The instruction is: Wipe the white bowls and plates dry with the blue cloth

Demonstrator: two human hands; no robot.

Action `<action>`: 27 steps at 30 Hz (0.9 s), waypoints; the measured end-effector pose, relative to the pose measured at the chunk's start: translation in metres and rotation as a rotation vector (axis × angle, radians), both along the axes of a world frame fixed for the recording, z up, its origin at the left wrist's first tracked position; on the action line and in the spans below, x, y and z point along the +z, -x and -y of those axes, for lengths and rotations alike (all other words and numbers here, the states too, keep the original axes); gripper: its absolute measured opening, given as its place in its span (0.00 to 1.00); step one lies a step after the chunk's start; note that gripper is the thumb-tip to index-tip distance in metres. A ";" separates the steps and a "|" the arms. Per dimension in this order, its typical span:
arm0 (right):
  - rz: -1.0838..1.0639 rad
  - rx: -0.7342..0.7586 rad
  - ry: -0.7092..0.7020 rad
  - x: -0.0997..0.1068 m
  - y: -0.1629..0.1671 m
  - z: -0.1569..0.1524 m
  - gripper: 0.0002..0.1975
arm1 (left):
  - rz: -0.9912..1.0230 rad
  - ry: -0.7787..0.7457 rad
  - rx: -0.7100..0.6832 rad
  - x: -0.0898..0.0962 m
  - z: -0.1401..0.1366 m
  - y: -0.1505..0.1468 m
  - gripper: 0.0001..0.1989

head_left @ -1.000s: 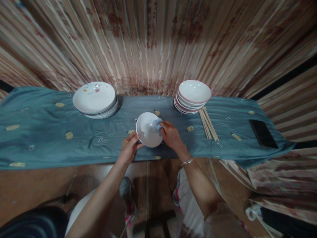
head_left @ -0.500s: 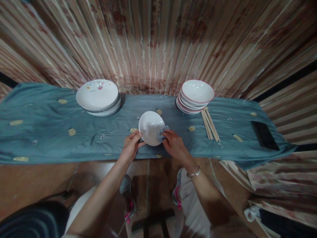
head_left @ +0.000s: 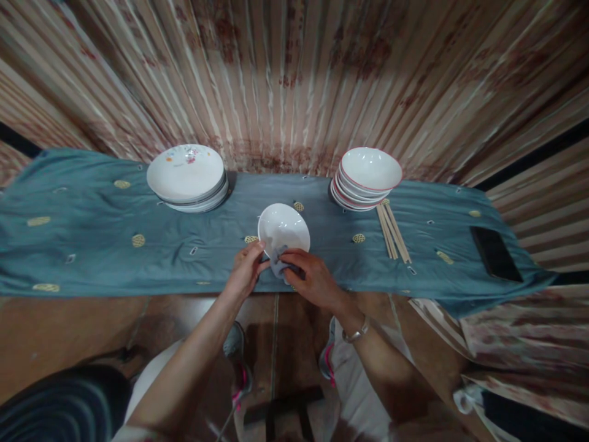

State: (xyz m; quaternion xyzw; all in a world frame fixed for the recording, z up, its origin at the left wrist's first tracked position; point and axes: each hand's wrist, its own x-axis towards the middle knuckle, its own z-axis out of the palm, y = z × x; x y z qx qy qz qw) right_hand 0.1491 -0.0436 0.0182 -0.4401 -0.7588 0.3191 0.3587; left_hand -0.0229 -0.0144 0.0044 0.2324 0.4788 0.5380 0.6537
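Note:
A white bowl point(head_left: 286, 224) is held tilted over the middle of the cloth-covered table, its inside facing me. My left hand point(head_left: 246, 268) grips it at the lower left, with the thumb on the rim and fingers beneath. Pinched in my right hand point(head_left: 313, 277) is a crumpled grey-blue cloth point(head_left: 278, 264), which lies against the near rim of the bowl. The fingers of the right hand hide part of the cloth and the bowl's lower right side.
Stacked plates point(head_left: 186, 178) with a flower pattern stand at the back left. Stacked red-rimmed bowls point(head_left: 370, 169) are at the back right, with several wooden chopsticks point(head_left: 393, 233) in front. A dark phone point(head_left: 496, 253) lies far right. A pleated curtain point(head_left: 294, 86) hangs behind the table point(head_left: 101, 258).
My right hand has moved the cloth from the bowl's right edge to its near rim, toward my left hand. The bowl stays in my left hand, its tilt slightly changed.

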 end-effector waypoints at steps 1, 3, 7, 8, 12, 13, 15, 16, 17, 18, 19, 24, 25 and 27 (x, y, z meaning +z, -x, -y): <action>-0.027 0.007 0.000 0.000 0.002 -0.001 0.13 | 0.004 -0.001 -0.003 0.000 0.000 0.000 0.22; -0.081 0.014 0.003 0.000 0.007 -0.004 0.13 | 0.012 0.001 -0.009 0.000 0.000 0.000 0.22; -0.124 0.026 0.069 -0.002 0.009 -0.013 0.13 | 0.011 -0.010 -0.013 -0.001 -0.001 0.001 0.24; -0.112 0.033 0.103 -0.001 0.008 -0.015 0.13 | 0.007 -0.016 -0.007 -0.001 -0.001 0.002 0.26; 0.056 0.039 0.203 0.002 -0.001 -0.022 0.11 | -0.006 -0.018 0.018 0.002 0.000 0.002 0.29; 0.131 0.032 0.208 0.003 -0.003 -0.024 0.10 | -0.008 -0.020 0.016 0.003 0.000 0.001 0.30; 0.303 0.007 0.209 0.005 -0.007 -0.026 0.09 | -0.012 -0.028 0.007 0.005 0.000 0.001 0.30; 0.385 -0.012 0.205 0.006 -0.008 -0.028 0.09 | -0.016 -0.033 -0.001 0.005 0.001 0.001 0.30; 0.458 -0.034 0.200 0.007 -0.008 -0.029 0.10 | -0.021 -0.037 -0.007 0.005 0.001 0.001 0.30; 0.521 -0.060 0.194 0.007 -0.008 -0.030 0.10 | -0.026 -0.038 -0.013 0.005 0.001 0.001 0.29; 0.572 -0.088 0.187 0.007 -0.007 -0.031 0.10 | -0.032 -0.035 -0.020 0.004 0.001 0.001 0.29; 0.733 -0.224 0.126 0.003 0.001 -0.042 0.12 | -0.043 0.007 -0.035 0.002 0.000 0.001 0.28; 0.746 -0.247 0.111 0.002 0.003 -0.045 0.12 | -0.044 0.011 -0.035 0.002 0.000 0.001 0.27; 0.736 -0.287 0.086 -0.002 0.007 -0.051 0.12 | -0.049 0.015 -0.043 0.002 0.000 0.001 0.27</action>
